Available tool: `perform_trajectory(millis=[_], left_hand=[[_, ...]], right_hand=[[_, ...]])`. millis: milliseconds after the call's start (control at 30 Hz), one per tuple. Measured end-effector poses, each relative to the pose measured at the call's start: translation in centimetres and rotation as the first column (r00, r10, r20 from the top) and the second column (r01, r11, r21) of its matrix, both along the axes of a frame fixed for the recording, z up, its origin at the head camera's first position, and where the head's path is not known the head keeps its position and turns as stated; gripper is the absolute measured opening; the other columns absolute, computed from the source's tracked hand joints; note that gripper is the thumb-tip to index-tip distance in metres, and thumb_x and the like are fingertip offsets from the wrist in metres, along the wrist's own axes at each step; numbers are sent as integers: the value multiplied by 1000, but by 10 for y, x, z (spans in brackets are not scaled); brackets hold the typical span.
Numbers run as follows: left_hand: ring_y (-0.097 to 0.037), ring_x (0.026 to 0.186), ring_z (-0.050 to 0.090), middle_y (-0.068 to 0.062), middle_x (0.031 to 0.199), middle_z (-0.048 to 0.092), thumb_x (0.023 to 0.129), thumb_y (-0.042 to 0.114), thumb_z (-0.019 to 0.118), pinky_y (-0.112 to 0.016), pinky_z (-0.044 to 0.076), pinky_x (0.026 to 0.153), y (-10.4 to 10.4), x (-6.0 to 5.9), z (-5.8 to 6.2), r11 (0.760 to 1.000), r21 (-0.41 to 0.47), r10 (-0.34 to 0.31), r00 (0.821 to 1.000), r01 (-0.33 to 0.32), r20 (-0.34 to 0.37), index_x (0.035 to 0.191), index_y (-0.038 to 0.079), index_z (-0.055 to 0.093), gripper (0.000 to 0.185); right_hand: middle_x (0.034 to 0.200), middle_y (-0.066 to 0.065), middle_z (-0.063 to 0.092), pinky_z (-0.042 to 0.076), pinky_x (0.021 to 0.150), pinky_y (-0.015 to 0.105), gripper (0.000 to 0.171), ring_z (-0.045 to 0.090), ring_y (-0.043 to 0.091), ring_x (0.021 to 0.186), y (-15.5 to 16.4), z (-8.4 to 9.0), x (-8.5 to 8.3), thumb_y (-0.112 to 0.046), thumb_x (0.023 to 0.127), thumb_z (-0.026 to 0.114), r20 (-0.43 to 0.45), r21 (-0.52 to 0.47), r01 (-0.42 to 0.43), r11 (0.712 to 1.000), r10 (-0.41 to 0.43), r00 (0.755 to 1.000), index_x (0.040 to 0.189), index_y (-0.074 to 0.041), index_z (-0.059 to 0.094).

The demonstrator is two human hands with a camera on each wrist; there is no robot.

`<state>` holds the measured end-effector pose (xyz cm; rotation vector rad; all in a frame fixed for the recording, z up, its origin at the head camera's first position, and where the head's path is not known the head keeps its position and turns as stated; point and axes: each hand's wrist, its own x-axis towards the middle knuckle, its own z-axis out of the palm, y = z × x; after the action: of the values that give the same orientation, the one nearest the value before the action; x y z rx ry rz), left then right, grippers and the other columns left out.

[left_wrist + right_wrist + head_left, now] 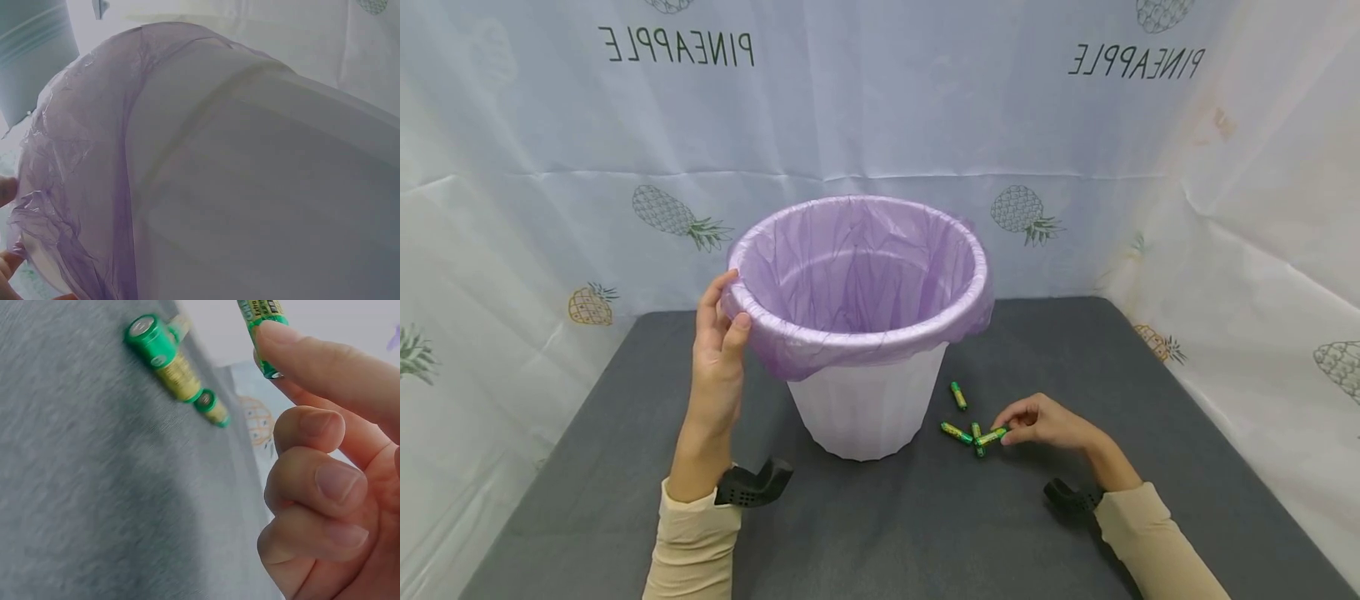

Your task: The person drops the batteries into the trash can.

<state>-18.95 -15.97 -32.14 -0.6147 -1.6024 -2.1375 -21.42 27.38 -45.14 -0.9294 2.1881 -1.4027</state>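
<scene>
A white trash bin (868, 408) stands upright on the table, lined with a purple plastic bag (850, 287) folded over its rim. My left hand (717, 362) holds the bin's rim at the left, thumb outside over the bag; in the left wrist view only fingertips (7, 189) show at the edge. To the right of the bin, my right hand (1051, 423) pinches a green and yellow battery (260, 309) between thumb and forefinger, the other fingers curled. Beneath and beside it lie three more batteries: one battery (958, 396), a second battery (956, 432) and a third battery (980, 451).
The dark grey table (880, 533) is enclosed by a white curtain (880, 100) printed with pineapples at the back and sides. Black wrist mounts (754, 483) sit on both wrists, over beige sleeves (696, 542).
</scene>
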Motion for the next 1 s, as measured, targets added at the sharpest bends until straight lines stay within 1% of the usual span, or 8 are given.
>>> perform_trajectory(millis=[100,200,267,467,667,800,900,1000], left_hand=[[-7,102,50,4,111,52,97,12,46,-22,36,96,1,0,1,1000,9,12,1000,-12,10,138,23,40,43],[-8,102,50,4,111,52,96,10,45,-23,37,95,1,-1,1,1000,14,22,1000,-22,21,137,23,41,44],[-8,103,50,4,113,52,95,9,44,-23,37,96,0,-2,0,1000,15,23,999,-23,23,137,23,41,44],[-8,104,49,4,115,51,96,10,44,-22,36,96,0,-3,-1,1000,9,18,1000,-18,19,137,23,41,44],[-9,104,49,4,114,51,96,11,45,-23,37,96,2,-1,1,1000,11,27,999,-27,29,139,23,39,45],[-9,104,49,4,114,51,96,11,45,-22,37,95,1,-1,0,1000,3,25,999,-25,22,139,23,39,45],[-8,103,49,4,113,52,96,10,44,-22,37,95,0,-2,-1,1000,-1,21,1000,-21,12,138,23,40,44],[-8,104,49,3,114,52,97,9,43,-22,37,95,0,-2,-1,1000,1,16,1000,-16,0,138,22,41,44]], right_hand=[[61,7,43,35,50,28,21,35,4,55,-3,6,0,-2,87,65,7,-2,18,1000,-18,1000,102,12,65],[63,-8,45,33,49,28,22,34,2,54,-5,11,0,-4,87,66,11,-2,36,999,-36,999,102,12,66],[65,-13,46,32,48,28,22,33,2,54,-6,14,0,-5,87,66,5,-4,47,999,-47,999,102,12,66],[64,-9,43,30,47,29,20,30,11,52,-9,24,2,-1,88,64,-25,-52,42,998,-44,999,102,13,65],[76,-17,62,34,51,32,18,34,17,56,-11,39,7,1,90,61,-26,-75,61,995,-63,998,104,11,64],[79,-19,63,34,51,33,18,35,22,58,-14,52,11,4,90,59,-63,-114,47,992,-55,996,106,5,66],[82,-19,63,34,50,31,23,35,21,58,-15,61,14,8,89,57,-115,-154,18,988,-36,993,107,-2,68],[78,-17,59,32,47,31,28,33,20,55,-16,70,15,10,89,56,-148,-168,25,985,-50,988,107,-7,69]])
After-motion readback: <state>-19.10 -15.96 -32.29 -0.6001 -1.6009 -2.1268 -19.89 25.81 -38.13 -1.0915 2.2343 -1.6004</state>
